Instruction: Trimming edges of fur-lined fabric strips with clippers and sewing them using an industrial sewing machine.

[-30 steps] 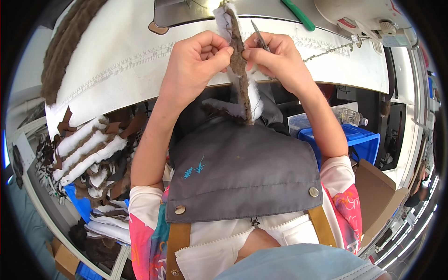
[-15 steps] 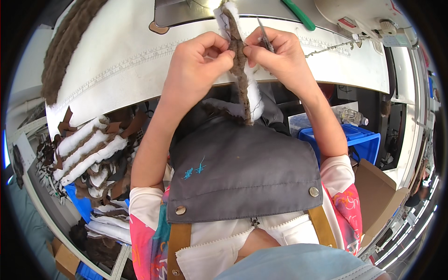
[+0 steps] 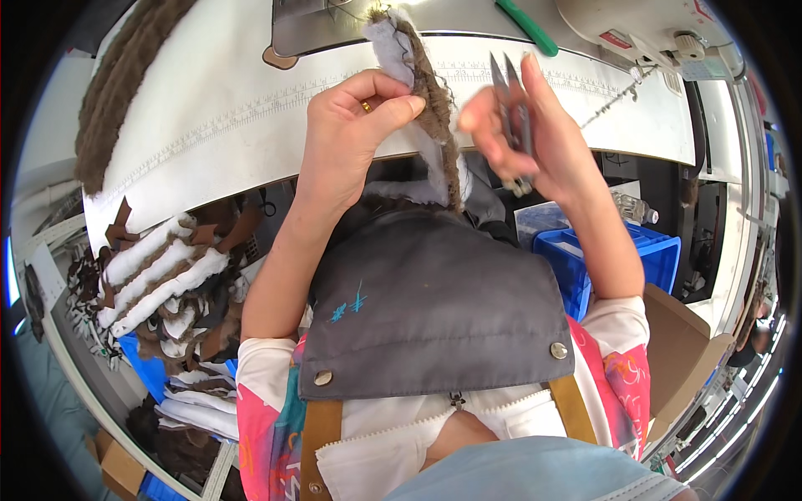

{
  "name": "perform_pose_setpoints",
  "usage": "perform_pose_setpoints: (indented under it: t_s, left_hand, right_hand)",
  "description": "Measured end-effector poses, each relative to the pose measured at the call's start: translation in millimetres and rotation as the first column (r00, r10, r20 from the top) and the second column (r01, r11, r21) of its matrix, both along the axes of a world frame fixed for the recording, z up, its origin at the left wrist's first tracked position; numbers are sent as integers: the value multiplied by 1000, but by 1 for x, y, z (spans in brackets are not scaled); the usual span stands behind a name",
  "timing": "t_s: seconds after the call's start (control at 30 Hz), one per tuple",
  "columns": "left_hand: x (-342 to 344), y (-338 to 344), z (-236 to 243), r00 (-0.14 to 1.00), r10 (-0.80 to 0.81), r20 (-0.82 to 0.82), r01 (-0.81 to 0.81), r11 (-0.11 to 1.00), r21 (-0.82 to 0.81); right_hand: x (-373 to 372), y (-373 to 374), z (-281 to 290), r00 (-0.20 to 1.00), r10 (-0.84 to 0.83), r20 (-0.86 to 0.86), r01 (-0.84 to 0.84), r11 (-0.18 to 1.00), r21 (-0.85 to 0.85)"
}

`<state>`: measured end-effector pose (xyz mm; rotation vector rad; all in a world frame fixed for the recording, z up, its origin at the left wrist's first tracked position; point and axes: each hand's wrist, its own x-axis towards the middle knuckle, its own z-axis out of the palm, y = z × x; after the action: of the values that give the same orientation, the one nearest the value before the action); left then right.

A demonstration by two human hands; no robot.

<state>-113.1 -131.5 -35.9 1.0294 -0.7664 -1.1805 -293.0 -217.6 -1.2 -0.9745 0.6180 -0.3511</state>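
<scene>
My left hand (image 3: 359,134), with a gold ring, pinches a long brown-and-white fur strip (image 3: 433,107) near its upper part. The strip runs from the metal plate down over the table edge toward my lap, with loose dark threads along it. To the strip's right, my right hand (image 3: 539,142), slightly blurred, grips a pair of metal thread snips (image 3: 514,100), their blades pointing up and apart. The hand is off the strip, its thumb raised beside the blades.
The white table (image 3: 200,108) carries printed rulers, a brown fur piece (image 3: 117,83), a green-handled tool (image 3: 526,27) and a machine (image 3: 626,25). Below are piled fur strips (image 3: 159,275), a blue bin (image 3: 660,265), a bottle (image 3: 635,209) and a cardboard box (image 3: 681,351).
My right hand has released the strip and moved right and down, turning the snips upright. My left hand has shifted slightly right, still holding the strip, whose top now leans further left.
</scene>
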Motion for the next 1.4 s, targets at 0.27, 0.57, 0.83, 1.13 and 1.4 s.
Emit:
perform_pose_setpoints:
  t_s: [0.27, 0.57, 0.83, 1.13, 1.4]
  left_hand:
    - [-11, 1, 4, 992, 37, 123, -37, 999, 2]
    - [-14, 3, 7, 995, 49, 91, -49, 999, -11]
    - [-15, 5, 8, 987, 44, 152, -38, 999, -38]
    - [-18, 7, 6, 999, 36, -5, -36, 999, -25]
    - [-16, 7, 4, 998, 13, 61, -13, 1000, 2]
  right_hand:
    - [-5, 15, 24, 974, 195, -117, -174, 970, 170]
    - [-2, 19, 25, 964, 147, -221, -119, 983, 137]
    - [1, 19, 29, 951, 150, -271, -141, 989, 50]
    - [2, 21, 25, 962, 124, -242, -105, 990, 91]
    - [0, 23, 25, 962, 125, -244, -131, 991, -10]
